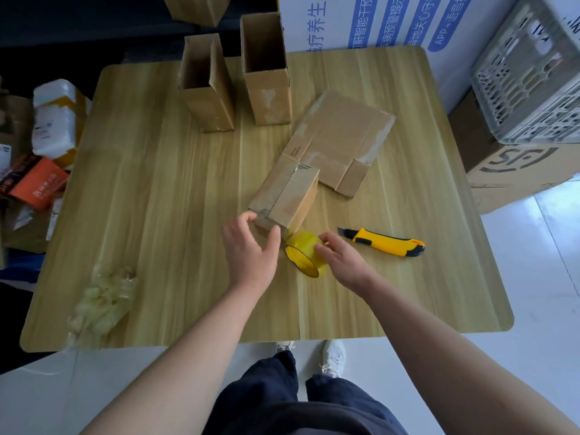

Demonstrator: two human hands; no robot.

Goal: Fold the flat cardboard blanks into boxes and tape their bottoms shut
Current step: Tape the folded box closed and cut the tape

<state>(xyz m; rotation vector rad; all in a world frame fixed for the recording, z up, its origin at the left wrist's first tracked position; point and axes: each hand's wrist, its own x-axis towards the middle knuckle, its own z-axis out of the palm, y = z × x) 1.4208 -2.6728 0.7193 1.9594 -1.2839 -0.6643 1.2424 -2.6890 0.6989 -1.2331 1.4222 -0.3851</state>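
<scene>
Head view — left hand (251, 246) masks box (285, 196) end, tape roll (301, 251) half-covered

Lower centre of frame: loose dark navy trousers (270, 394), white sneakers (334, 356) just above them; left forearm (188, 346) and right forearm (433, 343) bare.

Two upright boxes (207, 89) at table (157, 183) rear; flat blank (342, 136) behind lying box (288, 196); tape roll (303, 252) before it, utility knife (383, 241) to right.

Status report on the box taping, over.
Left hand grips near end of the box lying on its side. Right hand holds the tape roll beside that end. Utility knife lies to the right, clear of both.
</scene>
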